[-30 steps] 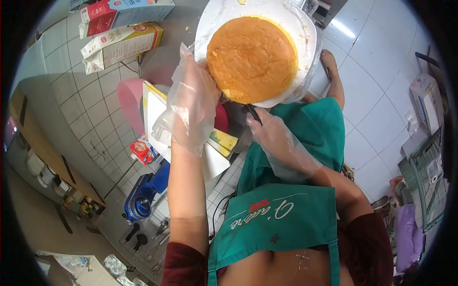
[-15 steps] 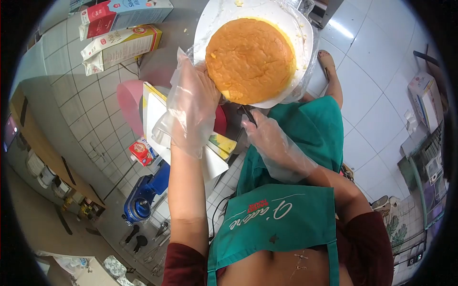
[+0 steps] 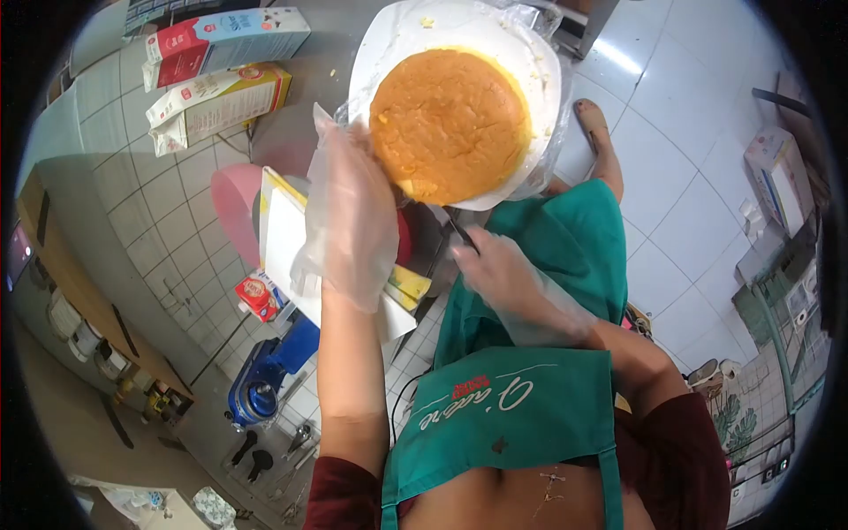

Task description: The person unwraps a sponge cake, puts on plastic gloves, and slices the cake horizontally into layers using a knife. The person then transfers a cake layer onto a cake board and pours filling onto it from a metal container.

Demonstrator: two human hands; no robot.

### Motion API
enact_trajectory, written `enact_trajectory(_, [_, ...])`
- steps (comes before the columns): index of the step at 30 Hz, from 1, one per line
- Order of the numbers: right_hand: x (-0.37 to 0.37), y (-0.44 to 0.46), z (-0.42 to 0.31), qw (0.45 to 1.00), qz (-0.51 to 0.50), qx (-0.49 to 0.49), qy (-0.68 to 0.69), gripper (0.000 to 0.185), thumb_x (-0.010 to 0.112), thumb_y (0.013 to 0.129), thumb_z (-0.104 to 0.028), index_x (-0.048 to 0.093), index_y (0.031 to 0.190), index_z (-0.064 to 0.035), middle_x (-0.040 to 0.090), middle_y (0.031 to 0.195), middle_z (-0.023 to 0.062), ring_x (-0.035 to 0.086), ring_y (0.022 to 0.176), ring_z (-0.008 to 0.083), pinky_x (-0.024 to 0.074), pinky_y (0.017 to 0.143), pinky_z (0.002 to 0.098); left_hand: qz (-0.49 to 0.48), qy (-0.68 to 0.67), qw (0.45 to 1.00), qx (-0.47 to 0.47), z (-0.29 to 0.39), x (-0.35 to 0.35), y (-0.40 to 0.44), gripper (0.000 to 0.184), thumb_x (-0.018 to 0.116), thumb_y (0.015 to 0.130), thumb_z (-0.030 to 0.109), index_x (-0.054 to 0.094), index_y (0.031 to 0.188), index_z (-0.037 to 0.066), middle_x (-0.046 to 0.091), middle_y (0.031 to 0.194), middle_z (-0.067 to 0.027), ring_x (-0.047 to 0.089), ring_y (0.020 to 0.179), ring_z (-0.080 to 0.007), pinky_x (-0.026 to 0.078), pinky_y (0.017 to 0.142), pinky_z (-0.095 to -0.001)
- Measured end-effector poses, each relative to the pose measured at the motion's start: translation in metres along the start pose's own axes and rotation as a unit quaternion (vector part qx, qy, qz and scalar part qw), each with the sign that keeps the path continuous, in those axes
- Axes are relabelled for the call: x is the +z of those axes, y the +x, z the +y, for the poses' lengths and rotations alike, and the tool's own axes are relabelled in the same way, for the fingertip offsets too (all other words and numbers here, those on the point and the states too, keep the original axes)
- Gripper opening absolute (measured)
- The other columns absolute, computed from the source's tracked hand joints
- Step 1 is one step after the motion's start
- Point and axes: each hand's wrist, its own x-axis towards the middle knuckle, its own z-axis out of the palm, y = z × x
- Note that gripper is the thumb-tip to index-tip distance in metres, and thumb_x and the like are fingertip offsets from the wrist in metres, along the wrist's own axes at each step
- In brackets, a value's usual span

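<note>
A round golden-brown cake [image 3: 450,124] lies on a white plate [image 3: 543,62] with clear plastic around its rim. My left hand [image 3: 353,194], in a clear plastic glove, is against the left side of the cake and plate; its fingertips are partly hidden there. Below the plate's lower edge, my gloved right hand [image 3: 499,269] is closed around the black handle of a knife [image 3: 463,234]. The knife's front end reaches the cake's lower edge, and most of its blade is out of sight.
Two cartons [image 3: 221,104] are at the upper left. Left of centre are a pink bowl [image 3: 231,208], a white board [image 3: 283,252], a red-and-white carton [image 3: 258,298] and a blue mixer [image 3: 265,380]. A bare foot [image 3: 590,119] shows on the tiled floor [image 3: 680,177].
The whole view has shifted slightly, with the cake and plate now a little lower and further left. My right hand has moved slightly away from the cake's lower edge, still holding the knife.
</note>
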Motion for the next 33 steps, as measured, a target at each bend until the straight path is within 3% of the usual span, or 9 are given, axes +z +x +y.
enact_trajectory(4, [-0.055,-0.035,-0.015,0.989,-0.056,0.133,-0.015,0.024,0.055,0.096,-0.023,0.061,0.101,-0.0002,0.052,0.061,0.0075,0.051,0.055,0.0148,0.0437,0.054,0.0337,0.045,0.171,0.982,0.069,0.016,0.030,0.001,0.067,0.049,0.097,0.042,0.039,0.143,-0.006,0.043,0.142,-0.0258,0.039,0.136,-0.0324,0.031,0.114,-0.0367])
enact_trajectory(7, [-0.112,-0.056,-0.033,0.971,-0.137,0.175,-0.083,0.024,0.058,0.095,-0.026,0.060,0.102,-0.0028,0.059,0.071,0.0211,0.061,0.067,0.0391,0.0469,0.060,0.0475,0.067,0.273,0.933,0.226,-0.011,0.052,0.003,0.088,0.068,0.082,0.050,0.038,0.146,-0.003,0.036,0.147,-0.0326,0.030,0.142,-0.0430,0.023,0.117,-0.0457])
enact_trajectory(11, [-0.178,-0.095,-0.024,0.958,-0.097,0.255,0.091,0.020,0.060,0.096,-0.022,0.058,0.096,-0.0020,0.048,0.069,-0.0003,0.046,0.060,0.0113,0.0406,0.056,0.0289,0.036,0.489,0.818,0.299,-0.028,0.075,-0.009,0.104,0.082,0.067,0.050,0.038,0.147,0.000,0.031,0.148,-0.0369,0.026,0.139,-0.0559,0.017,0.114,-0.0623])
enact_trajectory(15, [-0.198,-0.086,-0.035,0.963,0.052,0.208,0.162,0.021,0.059,0.097,-0.022,0.056,0.094,-0.0012,0.041,0.070,-0.0078,0.040,0.065,0.0022,0.0359,0.056,0.0236,0.082,0.453,0.826,0.326,-0.044,0.070,0.004,0.079,0.075,0.078,0.028,0.043,0.144,0.001,0.035,0.145,-0.0370,0.033,0.136,-0.0547,0.027,0.113,-0.0567])
enact_trajectory(17, [-0.218,-0.064,-0.025,0.993,0.074,0.068,-0.058,0.015,0.064,0.091,-0.017,0.059,0.097,-0.0043,0.050,0.070,-0.0006,0.048,0.060,0.0121,0.0393,0.056,0.0284,0.067,0.457,0.825,0.327,-0.041,0.068,0.001,0.070,0.070,0.084,0.028,0.044,0.143,0.001,0.038,0.145,-0.0344,0.036,0.135,-0.0529,0.028,0.113,-0.0546])
enact_trajectory(19, [-0.240,-0.033,-0.027,0.902,0.098,-0.179,-0.381,0.018,0.069,0.085,-0.017,0.061,0.098,-0.0067,0.055,0.072,0.0048,0.053,0.061,0.0188,0.0421,0.056,0.0312,0.062,0.440,0.827,0.343,-0.041,0.064,0.003,0.061,0.064,0.090,0.028,0.046,0.142,0.002,0.042,0.144,-0.0313,0.040,0.134,-0.0500,0.030,0.113,-0.0522])
enact_trajectory(22, [-0.262,-0.006,-0.086,0.822,0.012,-0.156,-0.547,0.024,0.074,0.078,-0.020,0.062,0.097,-0.0106,0.059,0.079,0.0103,0.059,0.069,0.0269,0.0479,0.061,0.0358,0.058,0.388,0.844,0.365,-0.053,0.057,0.005,0.052,0.056,0.096,0.027,0.046,0.142,0.003,0.046,0.144,-0.0250,0.042,0.134,-0.0457,0.028,0.114,-0.0539])
enact_trajectory(27, [-0.257,0.028,-0.122,0.818,-0.046,-0.163,-0.550,0.025,0.075,0.074,-0.023,0.062,0.092,-0.0108,0.059,0.080,0.0066,0.061,0.073,0.0246,0.0516,0.069,0.0360,0.056,0.358,0.865,0.346,-0.050,0.059,0.004,0.049,0.054,0.097,0.026,0.045,0.141,0.005,0.045,0.146,-0.0191,0.039,0.137,-0.0444,0.019,0.116,-0.0627])
enact_trajectory(33, [-0.246,0.067,-0.129,0.814,-0.059,-0.218,-0.535,0.018,0.071,0.077,-0.016,0.062,0.091,-0.0095,0.058,0.077,0.0066,0.061,0.076,0.0245,0.0516,0.071,0.0370,0.060,0.367,0.863,0.343,-0.036,0.055,0.004,0.050,0.065,0.090,0.031,0.054,0.131,0.005,0.050,0.139,-0.0235,0.044,0.134,-0.0420,0.028,0.116,-0.0503])
